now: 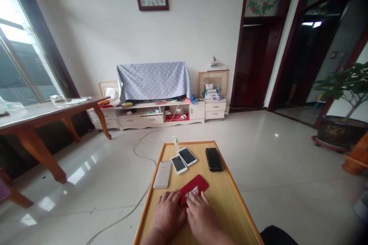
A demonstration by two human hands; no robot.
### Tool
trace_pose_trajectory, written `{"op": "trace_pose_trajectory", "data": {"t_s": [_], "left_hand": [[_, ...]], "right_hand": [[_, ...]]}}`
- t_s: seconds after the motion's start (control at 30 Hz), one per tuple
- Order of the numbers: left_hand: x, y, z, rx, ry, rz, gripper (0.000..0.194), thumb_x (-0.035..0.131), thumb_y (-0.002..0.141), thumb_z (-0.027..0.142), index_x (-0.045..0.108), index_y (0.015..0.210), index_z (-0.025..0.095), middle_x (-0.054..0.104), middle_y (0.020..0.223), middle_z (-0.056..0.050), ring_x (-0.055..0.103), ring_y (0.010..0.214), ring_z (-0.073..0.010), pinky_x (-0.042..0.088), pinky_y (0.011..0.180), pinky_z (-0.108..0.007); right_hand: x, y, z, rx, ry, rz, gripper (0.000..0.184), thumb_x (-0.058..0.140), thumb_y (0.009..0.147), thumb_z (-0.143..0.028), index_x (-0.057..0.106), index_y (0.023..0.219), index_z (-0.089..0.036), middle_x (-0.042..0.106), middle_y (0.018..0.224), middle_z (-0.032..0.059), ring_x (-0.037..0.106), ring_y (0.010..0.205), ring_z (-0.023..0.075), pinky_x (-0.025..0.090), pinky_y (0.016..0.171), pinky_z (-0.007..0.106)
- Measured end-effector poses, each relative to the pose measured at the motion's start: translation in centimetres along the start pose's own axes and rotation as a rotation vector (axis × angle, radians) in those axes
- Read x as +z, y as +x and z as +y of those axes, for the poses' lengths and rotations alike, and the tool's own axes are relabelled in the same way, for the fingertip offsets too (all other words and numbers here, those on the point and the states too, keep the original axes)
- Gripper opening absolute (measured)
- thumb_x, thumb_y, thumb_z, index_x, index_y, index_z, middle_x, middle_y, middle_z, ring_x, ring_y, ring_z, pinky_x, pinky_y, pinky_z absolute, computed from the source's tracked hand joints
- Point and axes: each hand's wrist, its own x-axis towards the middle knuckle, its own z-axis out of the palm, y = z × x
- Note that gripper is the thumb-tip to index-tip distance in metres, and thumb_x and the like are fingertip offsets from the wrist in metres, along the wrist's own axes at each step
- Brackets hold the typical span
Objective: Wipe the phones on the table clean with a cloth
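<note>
A red phone (pixel 201 182), or a phone in a red case, lies at a slant on the wooden table (pixel 232 203). My left hand (pixel 168 214) grips its near left end, fingers over the edge and thumb along the near side. With bent fingers, my right hand (pixel 202 216) presses a small crumpled grey-white cloth (pixel 195 190) onto the red surface. Part of the cloth is hidden under the fingers. Left of the red phone is a pale pink phone (pixel 162 174), face down. Beyond it, two white phones lie together, the farther white phone (pixel 188 156) touching the nearer white phone (pixel 179 164).
A black phone (pixel 214 159) lies near the table's right edge. At the far left corner stands a small pump bottle (pixel 176 143). A pale cable (pixel 135 203) runs over the floor on the left. Farther off are a low cabinet (pixel 140 120) and a potted plant (pixel 342 130).
</note>
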Motion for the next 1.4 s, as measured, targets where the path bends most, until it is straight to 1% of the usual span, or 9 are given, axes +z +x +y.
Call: {"op": "trace_pose_trajectory", "data": {"t_s": [0.23, 0.43, 0.53, 0.63, 0.73, 0.87, 0.97, 1.17, 1.4], "left_hand": [[-0.1, 0.1, 0.1, 0.008, -0.006, 0.009, 0.049, 0.060, 0.082, 0.035, 0.063, 0.130, 0.027, 0.067, 0.136, -0.003, 0.055, 0.122, -0.0285, 0.040, 0.106, -0.044], [-0.4, 0.3, 0.4, 0.012, -0.020, 0.014, 0.044, 0.056, 0.086, 0.036, 0.064, 0.129, 0.031, 0.068, 0.133, -0.003, 0.058, 0.118, -0.0272, 0.043, 0.103, -0.044], [-0.3, 0.3, 0.4, 0.012, -0.020, 0.012, 0.044, 0.057, 0.084, 0.036, 0.065, 0.127, 0.030, 0.068, 0.134, -0.004, 0.057, 0.119, -0.0284, 0.042, 0.103, -0.044], [-0.1, 0.3, 0.2, 0.005, -0.019, 0.019, 0.047, 0.059, 0.082, 0.035, 0.065, 0.127, 0.028, 0.067, 0.134, -0.005, 0.057, 0.120, -0.0294, 0.042, 0.105, -0.045], [0.2, 0.1, 0.0, 0.001, -0.025, 0.038, 0.047, 0.060, 0.081, 0.036, 0.064, 0.128, 0.028, 0.068, 0.132, -0.004, 0.056, 0.120, -0.0289, 0.041, 0.105, -0.045], [0.3, 0.0, -0.1, 0.004, -0.041, 0.053, 0.046, 0.060, 0.082, 0.037, 0.064, 0.127, 0.030, 0.069, 0.130, -0.003, 0.056, 0.119, -0.0277, 0.040, 0.105, -0.043], [0.2, 0.0, -0.1, 0.004, -0.043, 0.046, 0.046, 0.060, 0.082, 0.037, 0.064, 0.127, 0.030, 0.069, 0.130, -0.002, 0.055, 0.120, -0.0274, 0.040, 0.106, -0.042], [0.2, -0.1, 0.1, -0.023, -0.040, 0.035, 0.047, 0.060, 0.081, 0.038, 0.064, 0.127, 0.030, 0.068, 0.132, -0.002, 0.054, 0.122, -0.0276, 0.038, 0.108, -0.043], [0.0, -0.3, 0.4, -0.018, -0.023, 0.029, 0.046, 0.059, 0.081, 0.035, 0.064, 0.127, 0.028, 0.067, 0.132, -0.003, 0.055, 0.120, -0.0280, 0.039, 0.105, -0.043]], "right_hand": [[-1.8, 4.2, 2.2, 0.178, -0.107, 0.044, 0.054, 0.026, 0.102, -0.030, 0.051, 0.148, -0.015, 0.045, 0.157, 0.0123, 0.036, 0.148, 0.0261, 0.013, 0.125, 0.050], [-0.3, 5.0, 1.1, 0.071, -0.071, -0.005, 0.052, 0.031, 0.102, -0.032, 0.051, 0.148, -0.022, 0.046, 0.157, 0.0048, 0.036, 0.148, 0.0200, 0.017, 0.125, 0.040], [-0.9, 5.6, 2.0, 0.096, -0.079, 0.015, 0.051, 0.029, 0.102, -0.030, 0.053, 0.147, -0.025, 0.048, 0.156, 0.0036, 0.036, 0.148, 0.0195, 0.011, 0.126, 0.045], [-2.2, 6.0, 3.9, 0.182, -0.106, 0.058, 0.054, 0.028, 0.101, -0.028, 0.049, 0.150, -0.021, 0.045, 0.158, 0.0081, 0.035, 0.149, 0.0227, 0.009, 0.125, 0.051], [-2.8, 5.3, 5.4, 0.237, -0.134, 0.074, 0.056, 0.027, 0.101, -0.030, 0.046, 0.152, -0.018, 0.043, 0.158, 0.0105, 0.035, 0.149, 0.0249, 0.011, 0.125, 0.053], [-2.0, 2.8, 5.6, 0.233, -0.180, 0.085, 0.057, 0.028, 0.101, -0.033, 0.042, 0.154, -0.015, 0.039, 0.160, 0.0094, 0.030, 0.151, 0.0271, 0.009, 0.126, 0.054], [-1.1, 0.8, 4.2, 0.164, -0.159, 0.067, 0.057, 0.031, 0.100, -0.031, 0.041, 0.155, -0.020, 0.035, 0.162, 0.0054, 0.026, 0.152, 0.0280, 0.007, 0.126, 0.055], [-1.2, -0.8, 1.0, 0.055, -0.022, -0.114, 0.055, 0.036, 0.098, -0.028, 0.046, 0.152, -0.027, 0.037, 0.160, 0.0036, 0.033, 0.150, 0.0288, 0.013, 0.125, 0.057], [-2.4, -0.5, 4.1, 0.153, -0.110, 0.036, 0.054, 0.032, 0.100, -0.028, 0.047, 0.151, -0.026, 0.041, 0.159, 0.0050, 0.033, 0.150, 0.0279, 0.008, 0.124, 0.062]]}}
